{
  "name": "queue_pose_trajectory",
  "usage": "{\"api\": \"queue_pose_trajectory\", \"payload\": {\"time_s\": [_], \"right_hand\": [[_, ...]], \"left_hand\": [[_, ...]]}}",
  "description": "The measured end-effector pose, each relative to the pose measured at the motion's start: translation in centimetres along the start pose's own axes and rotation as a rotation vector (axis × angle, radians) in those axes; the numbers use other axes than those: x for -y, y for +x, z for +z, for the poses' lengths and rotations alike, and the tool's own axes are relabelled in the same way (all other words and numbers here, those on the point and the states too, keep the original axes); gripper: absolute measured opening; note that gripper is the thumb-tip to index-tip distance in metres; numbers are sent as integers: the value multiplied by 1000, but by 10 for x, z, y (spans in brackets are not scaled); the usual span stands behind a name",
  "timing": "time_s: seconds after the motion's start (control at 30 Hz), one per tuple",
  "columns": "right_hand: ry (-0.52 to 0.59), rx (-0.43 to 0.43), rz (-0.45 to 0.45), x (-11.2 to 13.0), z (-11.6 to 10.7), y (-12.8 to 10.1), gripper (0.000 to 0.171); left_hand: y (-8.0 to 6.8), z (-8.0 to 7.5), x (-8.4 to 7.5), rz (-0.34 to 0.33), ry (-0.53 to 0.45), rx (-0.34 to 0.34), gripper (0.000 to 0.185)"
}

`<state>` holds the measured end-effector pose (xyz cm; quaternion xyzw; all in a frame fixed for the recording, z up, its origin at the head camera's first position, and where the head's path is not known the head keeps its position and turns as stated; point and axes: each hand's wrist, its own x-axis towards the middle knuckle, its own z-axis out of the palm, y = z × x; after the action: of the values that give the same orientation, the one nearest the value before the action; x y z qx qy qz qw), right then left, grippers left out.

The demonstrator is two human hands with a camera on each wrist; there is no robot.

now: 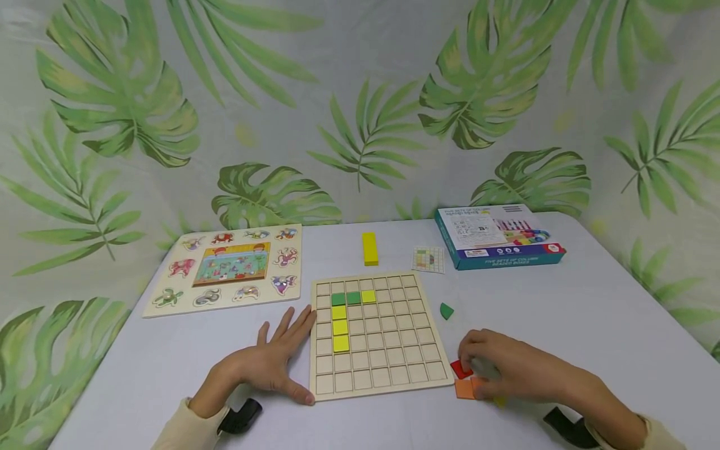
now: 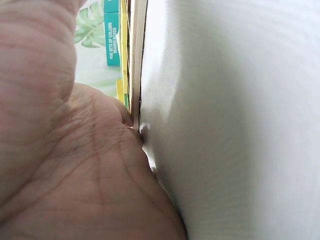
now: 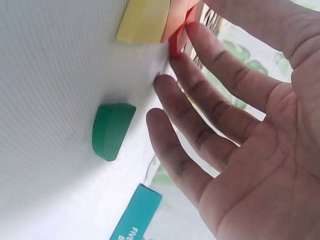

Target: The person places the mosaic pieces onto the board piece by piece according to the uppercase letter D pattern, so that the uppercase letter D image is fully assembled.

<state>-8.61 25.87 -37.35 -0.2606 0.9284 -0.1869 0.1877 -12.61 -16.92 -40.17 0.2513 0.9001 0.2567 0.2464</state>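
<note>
A wooden grid board lies flat, with two green tiles and several yellow tiles in its cells. My left hand is spread along the board's left edge, thumb at the near corner and fingertips higher up the side. Off the near right corner, my right hand reaches over loose pieces. Its fingertips touch a red piece, while the thumb is over an orange piece. A yellow piece sits beside the orange, mostly covered by the hand in the head view. A green rounded piece lies farther back.
Behind the board are a long yellow block and a small pattern card. A teal bead-game box stands at the back right. The animal peg puzzle board lies at the back left, near the leaf-print cloth.
</note>
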Motion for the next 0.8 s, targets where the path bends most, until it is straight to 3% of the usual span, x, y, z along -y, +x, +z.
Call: {"api": "queue_pose_trajectory", "payload": {"time_s": [0.23,0.6,0.8], "right_hand": [[-45,-23,58,5,7,-4,24],[-137,-86,-4,8,12,-8,22],[-124,-89,-35,8,13,-8,17]], "left_hand": [[-1,-1,-1,4,0,1,139],[0,-1,-1,-1,6,-6,140],[0,0,1,5,-5,1,139]]}}
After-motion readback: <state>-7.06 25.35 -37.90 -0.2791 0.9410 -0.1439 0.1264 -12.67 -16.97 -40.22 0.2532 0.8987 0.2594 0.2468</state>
